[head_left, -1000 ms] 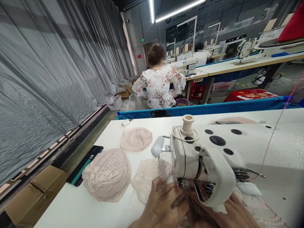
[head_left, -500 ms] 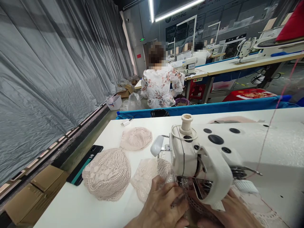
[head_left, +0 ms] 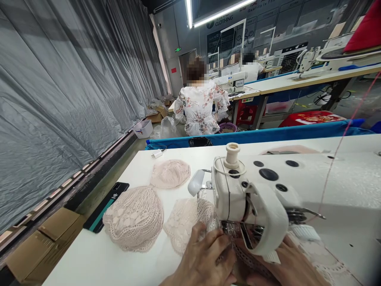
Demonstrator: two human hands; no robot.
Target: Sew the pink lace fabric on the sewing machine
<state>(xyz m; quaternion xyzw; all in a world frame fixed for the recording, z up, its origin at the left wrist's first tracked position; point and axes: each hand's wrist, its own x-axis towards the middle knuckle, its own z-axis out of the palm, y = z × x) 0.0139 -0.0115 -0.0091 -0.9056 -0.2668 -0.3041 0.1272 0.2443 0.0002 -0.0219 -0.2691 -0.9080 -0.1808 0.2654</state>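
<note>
You're mid-seam: your left hand (head_left: 205, 258) lies flat on the lace (head_left: 186, 218) and your right hand (head_left: 293, 264) presses it too, under the machine (head_left: 256, 206) head near the counter's (head_left: 98, 258) front edge. Feed it slow and even.

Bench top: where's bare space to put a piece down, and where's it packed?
Free: the table front-left corner, below the big lace piece; also the far strip between the small lace piece and the charger. Crowded: under the sewing machine head, where left hand and right hand press lace.
</note>
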